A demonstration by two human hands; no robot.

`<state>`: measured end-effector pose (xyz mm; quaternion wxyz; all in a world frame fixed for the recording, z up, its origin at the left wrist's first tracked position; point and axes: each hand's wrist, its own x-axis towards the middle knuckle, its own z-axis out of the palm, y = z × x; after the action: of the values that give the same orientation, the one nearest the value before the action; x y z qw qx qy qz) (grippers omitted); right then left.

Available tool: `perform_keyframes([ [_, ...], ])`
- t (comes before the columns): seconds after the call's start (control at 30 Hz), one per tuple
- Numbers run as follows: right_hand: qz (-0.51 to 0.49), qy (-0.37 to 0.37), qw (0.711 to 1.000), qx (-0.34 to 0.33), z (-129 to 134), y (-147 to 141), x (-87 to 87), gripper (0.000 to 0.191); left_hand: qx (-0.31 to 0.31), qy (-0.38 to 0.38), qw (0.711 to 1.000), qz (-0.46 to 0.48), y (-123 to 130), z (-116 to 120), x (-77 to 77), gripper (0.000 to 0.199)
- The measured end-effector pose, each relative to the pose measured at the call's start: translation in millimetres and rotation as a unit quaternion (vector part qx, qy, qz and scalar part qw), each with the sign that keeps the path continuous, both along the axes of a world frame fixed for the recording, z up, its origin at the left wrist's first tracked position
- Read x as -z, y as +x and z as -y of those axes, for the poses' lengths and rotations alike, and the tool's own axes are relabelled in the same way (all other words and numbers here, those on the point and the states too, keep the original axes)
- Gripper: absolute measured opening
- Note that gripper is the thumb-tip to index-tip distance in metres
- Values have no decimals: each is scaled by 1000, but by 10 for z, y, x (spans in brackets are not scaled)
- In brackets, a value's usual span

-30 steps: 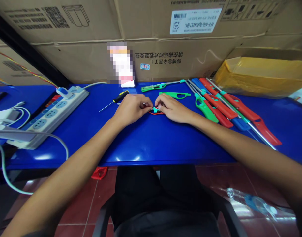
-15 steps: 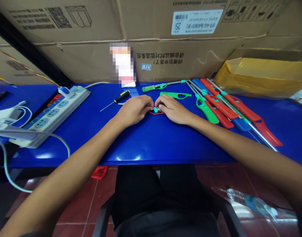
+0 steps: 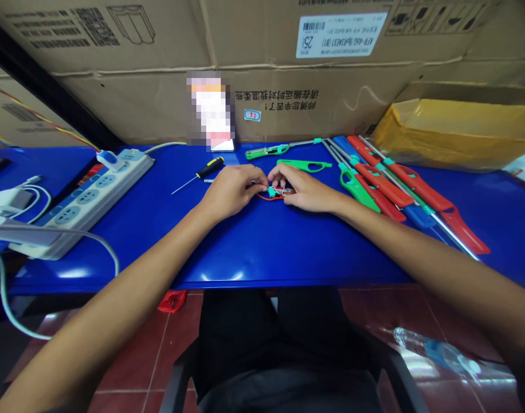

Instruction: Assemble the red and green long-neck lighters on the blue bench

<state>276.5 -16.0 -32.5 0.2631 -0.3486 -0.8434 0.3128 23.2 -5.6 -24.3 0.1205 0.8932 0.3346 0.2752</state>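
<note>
An opened red gas lighter [image 3: 274, 194] lies between my hands, its white wires and a teal inner part exposed. My left hand [image 3: 234, 188] is closed, thumb and index finger pinching the lighter at its teal part. A thin metal rod sticks out to the left behind that hand. My right hand [image 3: 308, 188] curls round the other end, thumb low and fingers bent over the top; its fingertips are partly hidden. Just behind the right hand rests a loose green handle shell [image 3: 308, 166]. Farther back lies an opened green lighter [image 3: 269, 151] with its insides showing.
A black-and-yellow screwdriver [image 3: 210, 167] lies left of my hands. Several red, green and blue lighters [image 3: 385, 186] are piled at right, before a yellow-taped carton [image 3: 451, 126]. A power strip [image 3: 90, 198] with cables stands left. A phone [image 3: 213, 115] leans on the cardboard behind.
My right hand's fingers have lifted and shifted slightly right, uncovering more of the red lighter and its wires. My left hand keeps its pinch. The view has shifted slightly.
</note>
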Motion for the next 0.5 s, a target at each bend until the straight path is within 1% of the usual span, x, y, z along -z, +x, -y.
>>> perform_keyframes([
  [0.33, -18, 5, 1000, 11, 35, -31, -9, 52, -14, 20, 1000, -17, 12, 37, 16, 11],
  [0.5, -21, 10, 1000, 17, 42, -31, -3, 52, -8, 16, 1000, -12, 24, 42, 22, 10],
])
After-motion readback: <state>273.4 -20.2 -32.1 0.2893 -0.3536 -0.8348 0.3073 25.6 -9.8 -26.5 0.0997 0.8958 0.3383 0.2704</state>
